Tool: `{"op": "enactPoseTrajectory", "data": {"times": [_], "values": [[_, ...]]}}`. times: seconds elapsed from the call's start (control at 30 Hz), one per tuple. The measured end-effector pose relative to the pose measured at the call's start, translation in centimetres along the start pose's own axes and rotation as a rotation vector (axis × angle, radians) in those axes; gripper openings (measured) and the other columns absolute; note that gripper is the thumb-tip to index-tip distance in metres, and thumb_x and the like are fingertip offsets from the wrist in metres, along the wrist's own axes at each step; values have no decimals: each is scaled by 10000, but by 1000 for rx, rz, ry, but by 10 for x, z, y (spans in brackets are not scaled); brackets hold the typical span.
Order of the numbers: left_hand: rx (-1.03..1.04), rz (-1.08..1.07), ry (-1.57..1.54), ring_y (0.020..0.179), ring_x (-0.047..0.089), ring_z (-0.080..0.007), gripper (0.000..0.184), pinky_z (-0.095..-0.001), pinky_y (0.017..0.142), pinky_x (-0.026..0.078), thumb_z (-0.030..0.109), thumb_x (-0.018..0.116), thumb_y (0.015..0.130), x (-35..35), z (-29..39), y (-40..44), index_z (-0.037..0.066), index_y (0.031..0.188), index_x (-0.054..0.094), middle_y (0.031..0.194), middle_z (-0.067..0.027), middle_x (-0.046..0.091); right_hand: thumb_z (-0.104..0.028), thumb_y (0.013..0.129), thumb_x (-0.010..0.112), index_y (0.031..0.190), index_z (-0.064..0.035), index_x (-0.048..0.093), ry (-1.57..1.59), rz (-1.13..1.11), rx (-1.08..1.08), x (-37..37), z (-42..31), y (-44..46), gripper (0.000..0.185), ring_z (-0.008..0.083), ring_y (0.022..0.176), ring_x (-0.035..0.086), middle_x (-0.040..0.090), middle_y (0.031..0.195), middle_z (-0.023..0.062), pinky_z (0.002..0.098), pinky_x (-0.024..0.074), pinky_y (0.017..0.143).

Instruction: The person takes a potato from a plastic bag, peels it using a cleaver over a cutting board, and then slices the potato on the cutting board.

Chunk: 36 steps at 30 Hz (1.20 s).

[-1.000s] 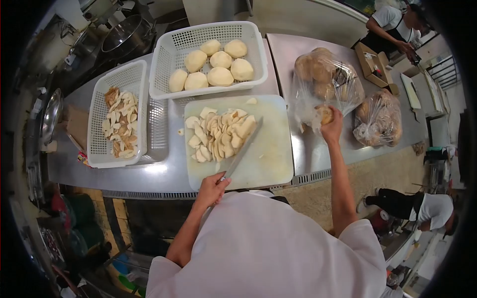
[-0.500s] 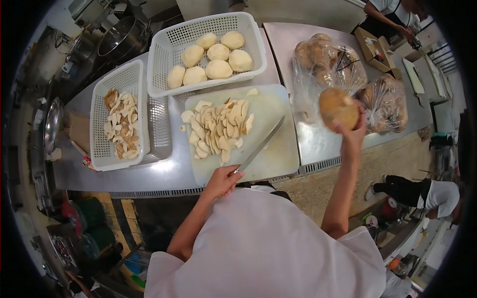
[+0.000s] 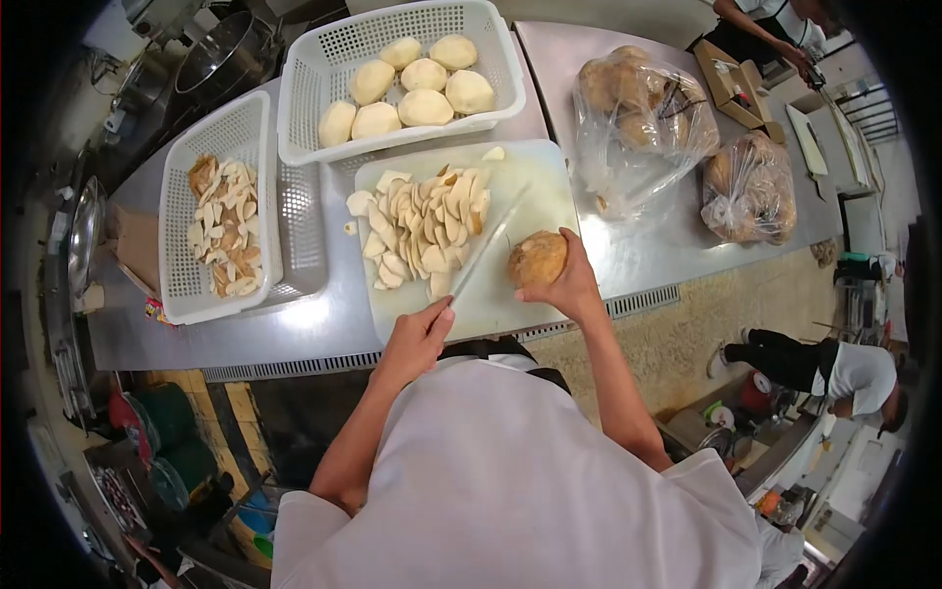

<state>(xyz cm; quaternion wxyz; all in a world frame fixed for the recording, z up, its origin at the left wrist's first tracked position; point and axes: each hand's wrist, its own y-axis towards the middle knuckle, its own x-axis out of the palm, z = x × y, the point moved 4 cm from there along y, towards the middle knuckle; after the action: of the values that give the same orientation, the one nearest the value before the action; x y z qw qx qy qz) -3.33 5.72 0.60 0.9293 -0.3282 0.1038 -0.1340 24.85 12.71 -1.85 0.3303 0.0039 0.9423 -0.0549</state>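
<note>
My left hand grips the handle of a long knife, its blade slanting up and right over the white cutting board. My right hand holds a round, brown-skinned jicama over the board's right side, to the right of the blade. A heap of cut pale pieces, some edged with brown skin, covers the left part of the board. Behind it, a white perforated basket holds several peeled jicamas.
Left stands another white basket with peelings. Two plastic bags of unpeeled jicamas, a large one and a smaller one, lie right. A cardboard box sits behind them. Other people stand far right and at the back.
My right hand has brought the jicama left from beside the plastic bags to over the cutting board. The knife is now raised more steeply in my left hand.
</note>
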Motion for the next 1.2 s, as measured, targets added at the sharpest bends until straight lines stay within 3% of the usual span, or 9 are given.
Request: {"op": "enactPoseTrajectory", "data": {"times": [0.13, 0.27, 0.43, 0.53, 0.6, 0.87, 1.03, 1.17, 1.2], "values": [[267, -24, 376, 530, 592, -275, 483, -403, 609, 507, 319, 509, 1080, -2, 20, -40, 22, 1458, 540, 624, -160, 575, -286, 450, 1036, 1469, 70, 348, 153, -113, 82, 1, 6, 0, 1280, 333, 1254, 585, 568, 1361, 196, 397, 484, 1077], [414, -24, 570, 643, 644, -419, 433, -463, 663, 525, 302, 513, 1068, -7, 43, -78, 23, 1389, 591, 710, -220, 657, -248, 490, 1030, 1402, 20, 408, 193, -164, 71, 4, 14, 1, 1136, 298, 1233, 596, 578, 1354, 164, 387, 491, 1065], [396, -39, 664, 688, 664, -430, 397, -493, 674, 530, 290, 516, 1066, -8, 46, -85, 27, 1349, 606, 751, -220, 684, -206, 515, 1019, 1361, -5, 462, 116, -77, 89, 5, 1, -5, 1033, 278, 1202, 609, 597, 1309, 139, 389, 500, 1052], [393, -31, 701, 699, 664, -444, 386, -513, 687, 534, 290, 514, 1069, 10, 51, -62, 30, 1340, 608, 761, -223, 690, -200, 502, 1020, 1343, 2, 478, 1110, -109, 286, 15, -5, -9, 1021, 282, 1197, 612, 603, 1289, 137, 395, 507, 1044], [403, -13, 700, 719, 660, -466, 382, -535, 701, 533, 295, 509, 1074, 29, 62, -33, 30, 1332, 605, 769, -238, 687, -189, 509, 1007, 1333, 8, 479, 193, -99, 38, 18, 6, -3, 998, 291, 1196, 613, 600, 1290, 158, 405, 508, 1041], [482, -8, 512, 786, 656, -507, 393, -566, 736, 520, 311, 479, 1088, 36, 56, -22, 23, 1331, 591, 797, -294, 670, -158, 486, 977, 1331, 27, 438, 130, -32, 1, 8, -29, -1, 1019, 343, 1192, 604, 568, 1260, 195, 416, 515, 1014], [270, -27, 489, 824, 648, -508, 426, -494, 772, 529, 318, 461, 1098, 22, 44, -47, 5, 1353, 599, 888, -278, 695, -148, 493, 969, 1388, 9, 376, 144, -56, 42, 17, -13, -6, 1085, 391, 1197, 586, 514, 1315, 225, 430, 513, 1003], [390, 6, 444, 770, 652, -485, 432, -489, 764, 537, 322, 456, 1101, 43, 59, 31, -9, 1336, 603, 878, -256, 711, -146, 486, 975, 1435, 11, 325, 32, -58, 142, 19, -21, -15, 1161, 396, 1223, 573, 489, 1341, 230, 425, 507, 1016], [181, -75, 363, 765, 664, -454, 427, -481, 773, 537, 313, 453, 1102, 44, 64, 49, -19, 1321, 608, 861, -249, 707, -145, 494, 973, 1445, 23, 318, -39, -13, 62, 18, -26, -21, 1167, 396, 1233, 565, 491, 1340, 231, 416, 501, 1027]]}}
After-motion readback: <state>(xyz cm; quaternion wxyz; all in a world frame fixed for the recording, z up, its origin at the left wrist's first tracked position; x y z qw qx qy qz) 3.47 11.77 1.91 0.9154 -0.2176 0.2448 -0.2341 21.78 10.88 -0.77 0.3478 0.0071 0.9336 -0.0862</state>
